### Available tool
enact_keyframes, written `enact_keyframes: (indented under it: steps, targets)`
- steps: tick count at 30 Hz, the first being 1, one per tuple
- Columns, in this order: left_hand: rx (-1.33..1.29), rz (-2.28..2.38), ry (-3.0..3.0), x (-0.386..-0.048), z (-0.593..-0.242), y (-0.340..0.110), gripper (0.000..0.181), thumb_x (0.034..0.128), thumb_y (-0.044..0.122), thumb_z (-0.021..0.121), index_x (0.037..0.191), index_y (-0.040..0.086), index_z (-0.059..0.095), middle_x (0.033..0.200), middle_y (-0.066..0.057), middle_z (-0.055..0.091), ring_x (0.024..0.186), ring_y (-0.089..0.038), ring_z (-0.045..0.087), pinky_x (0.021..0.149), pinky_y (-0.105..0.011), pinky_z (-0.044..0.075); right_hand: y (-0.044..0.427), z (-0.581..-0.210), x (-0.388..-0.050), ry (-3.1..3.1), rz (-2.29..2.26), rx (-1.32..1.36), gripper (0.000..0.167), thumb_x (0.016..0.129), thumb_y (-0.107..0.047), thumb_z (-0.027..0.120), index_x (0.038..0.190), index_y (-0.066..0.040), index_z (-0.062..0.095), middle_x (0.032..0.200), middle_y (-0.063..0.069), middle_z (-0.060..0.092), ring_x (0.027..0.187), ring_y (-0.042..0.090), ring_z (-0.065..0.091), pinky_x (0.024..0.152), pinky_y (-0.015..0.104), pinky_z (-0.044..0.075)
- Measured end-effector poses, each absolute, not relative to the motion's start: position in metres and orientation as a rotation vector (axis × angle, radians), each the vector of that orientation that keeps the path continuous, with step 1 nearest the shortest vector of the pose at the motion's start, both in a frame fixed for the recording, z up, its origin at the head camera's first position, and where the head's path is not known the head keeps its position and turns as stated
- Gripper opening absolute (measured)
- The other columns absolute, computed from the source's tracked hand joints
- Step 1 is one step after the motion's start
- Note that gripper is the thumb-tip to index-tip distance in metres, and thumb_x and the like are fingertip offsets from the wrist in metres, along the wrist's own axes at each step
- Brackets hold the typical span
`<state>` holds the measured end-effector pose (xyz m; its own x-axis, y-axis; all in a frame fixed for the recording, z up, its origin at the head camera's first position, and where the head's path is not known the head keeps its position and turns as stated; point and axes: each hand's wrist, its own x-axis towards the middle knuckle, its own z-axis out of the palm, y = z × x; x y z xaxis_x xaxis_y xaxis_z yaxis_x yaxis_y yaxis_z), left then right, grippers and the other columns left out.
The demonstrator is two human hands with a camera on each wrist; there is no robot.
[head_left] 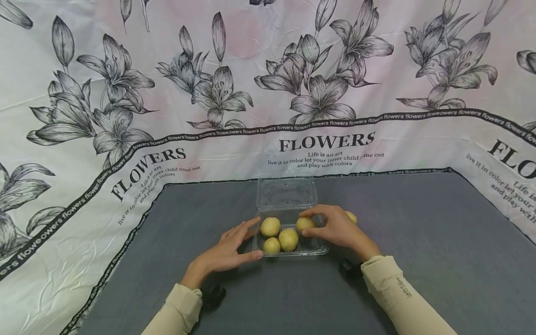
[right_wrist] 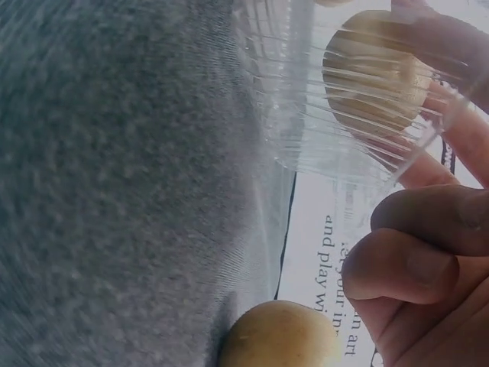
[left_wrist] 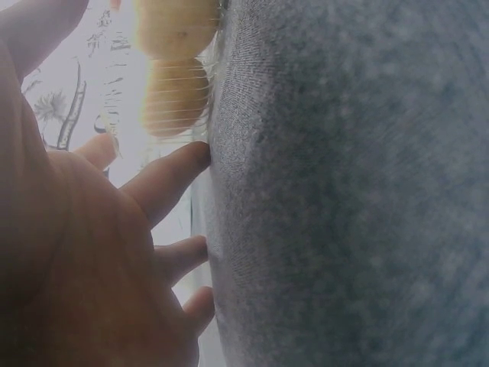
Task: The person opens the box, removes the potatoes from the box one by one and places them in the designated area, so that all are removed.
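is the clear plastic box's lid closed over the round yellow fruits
No, the head view shows the lid tipped back at the far side of the box, leaving the fruits inside uncovered.

yellow fruit in right hand

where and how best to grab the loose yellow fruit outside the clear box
Probably from above, gripping opposite sides of its middle: the yellow fruit looks round and rests on the grey table, which blocks its underside.
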<state>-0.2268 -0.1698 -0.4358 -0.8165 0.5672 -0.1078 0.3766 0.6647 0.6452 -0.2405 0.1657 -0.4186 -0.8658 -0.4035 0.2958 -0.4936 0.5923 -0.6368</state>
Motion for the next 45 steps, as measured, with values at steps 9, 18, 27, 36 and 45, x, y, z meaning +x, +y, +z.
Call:
enact_keyframes:
  steps: [9, 18, 27, 36, 45]
  targets:
    - [0.768, 0.911, 2.589, -0.226, -0.436, -0.169, 0.089, 0.0959, 0.061, 0.060, 0.164, 0.040, 0.007, 0.165, 0.007, 0.033, 0.161, -0.028, 0.006, 0.123, -0.065, 0.005, 0.169, -0.410, -0.238, -2.678, 1.133, 0.717, 0.045, 0.081, -0.030, 0.088, 0.122, -0.017, 0.076, 0.120, 0.002, 0.075, 0.104, 0.021, 0.067, 0.077, 0.032, 0.049]
    - [0.754, 0.912, 2.580, -0.226, -0.436, -0.169, 0.089, 0.0960, 0.061, 0.060, 0.163, 0.043, 0.006, 0.166, 0.008, 0.033, 0.161, -0.029, 0.005, 0.123, -0.065, 0.005, 0.173, -0.403, -0.239, -2.685, 1.209, 0.712, 0.046, 0.081, -0.027, 0.088, 0.123, -0.013, 0.075, 0.119, 0.004, 0.074, 0.081, 0.022, 0.055, 0.061, 0.025, 0.042]
    - [0.768, 0.914, 2.588, -0.227, -0.435, -0.170, 0.088, 0.0965, 0.060, 0.060, 0.164, 0.041, 0.007, 0.165, 0.007, 0.034, 0.160, -0.032, 0.005, 0.123, -0.067, 0.004, 0.179, -0.402, -0.239, -2.672, 1.203, 0.708, 0.045, 0.081, -0.030, 0.088, 0.122, -0.017, 0.075, 0.120, 0.001, 0.075, 0.101, 0.016, 0.065, 0.080, 0.039, 0.053]
    - [0.773, 0.930, 2.574, -0.227, -0.436, -0.169, 0.089, 0.0965, 0.059, 0.061, 0.164, 0.039, 0.007, 0.165, 0.008, 0.033, 0.161, -0.027, 0.005, 0.123, -0.066, 0.004, 0.191, -0.395, -0.241, -2.630, 1.282, 0.678, 0.043, 0.079, -0.025, 0.090, 0.118, -0.016, 0.077, 0.114, 0.004, 0.075, 0.062, 0.004, 0.044, 0.057, 0.023, 0.041]
    - [0.762, 0.922, 2.578, -0.227, -0.436, -0.169, 0.089, 0.0961, 0.060, 0.061, 0.163, 0.042, 0.006, 0.165, 0.009, 0.033, 0.161, -0.026, 0.004, 0.124, -0.065, 0.004, 0.213, -0.386, -0.241, -2.659, 1.265, 0.542, 0.046, 0.080, -0.026, 0.090, 0.122, -0.015, 0.075, 0.116, 0.006, 0.074, 0.050, 0.005, 0.032, 0.049, 0.025, 0.036]
